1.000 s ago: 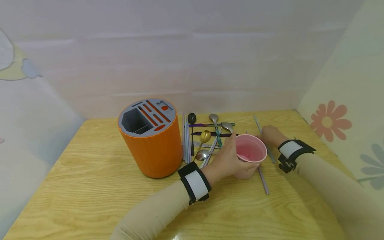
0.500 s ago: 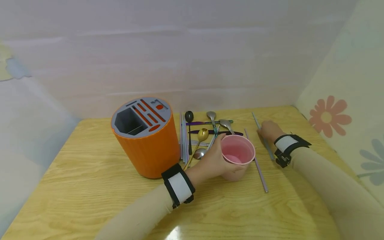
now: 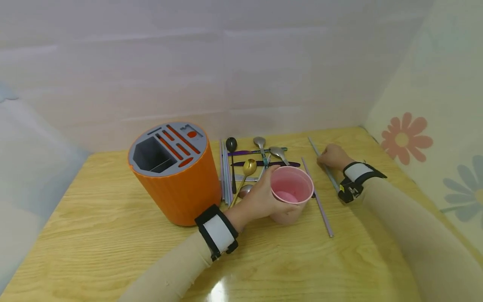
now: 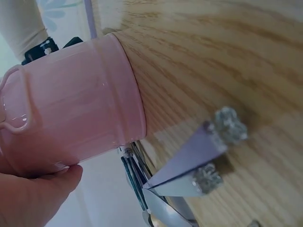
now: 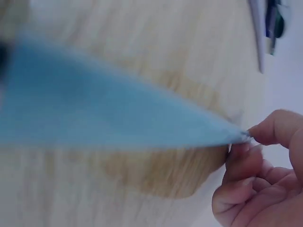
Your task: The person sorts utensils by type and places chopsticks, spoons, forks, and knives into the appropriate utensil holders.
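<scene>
In the head view my left hand (image 3: pixel 260 201) holds a pink cup (image 3: pixel 286 216) from its left side, mouth up. The left wrist view shows the cup's (image 4: pixel 78 104) side and base close to the tabletop; whether it touches is unclear. My right hand (image 3: pixel 333 157) pinches a blue-grey chopstick (image 3: pixel 312 144) between thumb and fingers. That chopstick (image 5: pixel 118 104) runs blurred toward the camera in the right wrist view. Between the hands a lilac chopstick (image 3: pixel 322 207) lies on the table, just right of the cup.
An orange cutlery holder (image 3: pixel 181 193) with a grey slotted top stands at left. Between it and the cup lie several chopsticks (image 3: pixel 226 178), a black spoon (image 3: pixel 231 144), a gold spoon (image 3: pixel 249 167), silver spoons (image 3: pixel 259 141) and a dark knife (image 3: pixel 294 164). A wall rises behind the table.
My left hand has moved the pink cup to the left, away from the right hand, uncovering more of the lilac chopstick. The right hand stays at the blue-grey chopstick. The head view has shifted slightly.
</scene>
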A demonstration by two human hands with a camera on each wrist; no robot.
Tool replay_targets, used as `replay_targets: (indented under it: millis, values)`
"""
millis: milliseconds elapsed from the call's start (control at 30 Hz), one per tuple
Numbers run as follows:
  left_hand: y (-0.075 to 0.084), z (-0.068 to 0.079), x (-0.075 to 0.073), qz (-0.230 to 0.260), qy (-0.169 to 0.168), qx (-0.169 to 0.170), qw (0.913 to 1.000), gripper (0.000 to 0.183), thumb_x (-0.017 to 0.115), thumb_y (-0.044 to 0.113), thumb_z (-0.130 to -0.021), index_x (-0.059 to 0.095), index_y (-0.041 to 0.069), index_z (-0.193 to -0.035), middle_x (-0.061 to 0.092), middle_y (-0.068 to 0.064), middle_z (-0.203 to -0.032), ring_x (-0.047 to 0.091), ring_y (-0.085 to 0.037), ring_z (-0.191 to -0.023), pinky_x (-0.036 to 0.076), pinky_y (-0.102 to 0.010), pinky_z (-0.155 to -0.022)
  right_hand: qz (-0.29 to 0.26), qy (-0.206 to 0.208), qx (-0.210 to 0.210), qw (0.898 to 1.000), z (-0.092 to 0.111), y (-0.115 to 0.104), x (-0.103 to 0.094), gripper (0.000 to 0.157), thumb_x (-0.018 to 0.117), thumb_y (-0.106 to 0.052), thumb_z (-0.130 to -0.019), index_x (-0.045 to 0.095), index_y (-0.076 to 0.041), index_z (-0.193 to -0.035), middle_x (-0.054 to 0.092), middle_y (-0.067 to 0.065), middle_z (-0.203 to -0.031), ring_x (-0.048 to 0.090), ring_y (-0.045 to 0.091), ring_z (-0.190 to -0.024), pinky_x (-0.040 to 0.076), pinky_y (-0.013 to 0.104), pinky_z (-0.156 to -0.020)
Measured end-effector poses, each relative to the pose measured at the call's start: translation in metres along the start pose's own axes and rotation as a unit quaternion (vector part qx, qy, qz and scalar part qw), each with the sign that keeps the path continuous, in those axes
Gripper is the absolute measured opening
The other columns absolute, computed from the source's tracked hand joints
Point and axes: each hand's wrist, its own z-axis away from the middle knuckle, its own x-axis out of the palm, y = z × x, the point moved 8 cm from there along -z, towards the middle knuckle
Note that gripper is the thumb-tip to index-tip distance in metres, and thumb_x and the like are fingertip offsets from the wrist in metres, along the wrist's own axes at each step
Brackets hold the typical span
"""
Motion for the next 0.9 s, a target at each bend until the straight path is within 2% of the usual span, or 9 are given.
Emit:
replay_targets:
  millis: [67,167,233,300,400,467,533,733,900]
  values:
    - [0.000,0.001,0.000,-0.005,-0.002,-0.005,1.0000,0.107,0.090,0.020,-0.069,0.021,0.006,-0.150,0.048,-0.010,-0.134,0.051,-0.026,-0.121,0.044,-0.031,-0.097,-0.050,-0.005,0.016,0.999,0.004,0.003,-0.003,0.033,0.056,-0.010,-0.088,0.052,-0.005,-0.056,0.040,-0.007,-0.051,0.036,0.009,-0.049,0.034,0.024,-0.048]
    - [0.000,0.001,0.001,-0.009,-0.003,-0.009,0.9999,0.109,0.090,0.021,-0.070,0.019,0.006,-0.151,0.047,-0.011,-0.135,0.050,-0.026,-0.122,0.044,-0.031,-0.097,-0.123,0.004,0.030,0.992,0.012,0.004,-0.010,0.025,0.049,-0.009,-0.093,0.059,0.007,-0.076,0.050,-0.002,-0.059,0.042,0.011,-0.054,0.038,0.026,-0.052]
    - [0.001,0.000,0.000,-0.011,-0.002,-0.009,0.9999,0.110,0.089,0.023,-0.071,0.017,0.006,-0.152,0.046,-0.012,-0.136,0.050,-0.026,-0.123,0.044,-0.032,-0.098,-0.151,0.020,0.017,0.988,0.017,0.001,-0.018,0.026,0.043,-0.007,-0.095,0.059,0.012,-0.087,0.054,0.001,-0.062,0.046,0.012,-0.056,0.041,0.027,-0.053]
    - [0.001,0.000,0.000,-0.020,-0.001,-0.012,0.9997,0.112,0.089,0.024,-0.071,0.015,0.006,-0.153,0.045,-0.013,-0.137,0.049,-0.027,-0.123,0.044,-0.034,-0.099,-0.165,0.037,-0.002,0.986,0.023,-0.005,-0.025,0.026,0.039,-0.006,-0.096,0.056,0.013,-0.088,0.053,0.003,-0.060,0.047,0.012,-0.053,0.042,0.027,-0.051]
    - [0.000,0.001,-0.001,-0.027,-0.002,-0.015,0.9995,0.115,0.088,0.025,-0.072,0.011,0.005,-0.154,0.044,-0.014,-0.139,0.048,-0.028,-0.125,0.043,-0.036,-0.100,-0.188,0.065,-0.026,0.980,0.034,-0.014,-0.036,0.026,0.034,-0.007,-0.100,0.050,0.014,-0.098,0.054,0.000,-0.063,0.049,0.010,-0.055,0.046,0.026,-0.053]
    - [0.002,0.001,-0.001,-0.029,-0.004,-0.016,0.9995,0.116,0.088,0.025,-0.072,0.010,0.004,-0.154,0.043,-0.015,-0.139,0.048,-0.029,-0.125,0.043,-0.036,-0.100,-0.219,0.086,-0.031,0.971,0.042,-0.019,-0.044,0.025,0.033,-0.009,-0.102,0.045,0.012,-0.104,0.056,-0.004,-0.066,0.050,0.007,-0.057,0.047,0.023,-0.055]
    - [0.002,0.001,0.000,-0.025,-0.006,-0.014,0.9996,0.116,0.088,0.025,-0.072,0.009,0.004,-0.154,0.043,-0.015,-0.140,0.047,-0.029,-0.126,0.042,-0.037,-0.101,-0.269,0.103,-0.040,0.957,0.051,-0.026,-0.051,0.025,0.033,-0.011,-0.104,0.043,0.012,-0.107,0.056,-0.007,-0.069,0.049,0.004,-0.058,0.046,0.019,-0.056]
    - [0.002,0.002,0.001,-0.014,-0.003,-0.015,0.9998,0.115,0.089,0.022,-0.072,0.011,0.005,-0.154,0.044,-0.013,-0.140,0.047,-0.028,-0.126,0.042,-0.038,-0.102,-0.427,0.125,-0.093,0.891,0.075,-0.055,-0.067,0.014,0.039,-0.011,-0.104,0.042,0.003,-0.102,0.058,-0.001,-0.075,0.049,0.008,-0.062,0.045,0.017,-0.058]
    - [0.003,0.000,0.001,-0.009,-0.001,-0.007,0.9999,0.114,0.089,0.020,-0.071,0.012,0.005,-0.154,0.044,-0.014,-0.139,0.048,-0.029,-0.126,0.042,-0.039,-0.101,-0.465,0.139,-0.128,0.865,0.093,-0.086,-0.079,0.016,0.043,-0.014,-0.104,0.042,0.003,-0.104,0.058,0.003,-0.079,0.049,0.011,-0.064,0.046,0.019,-0.061]
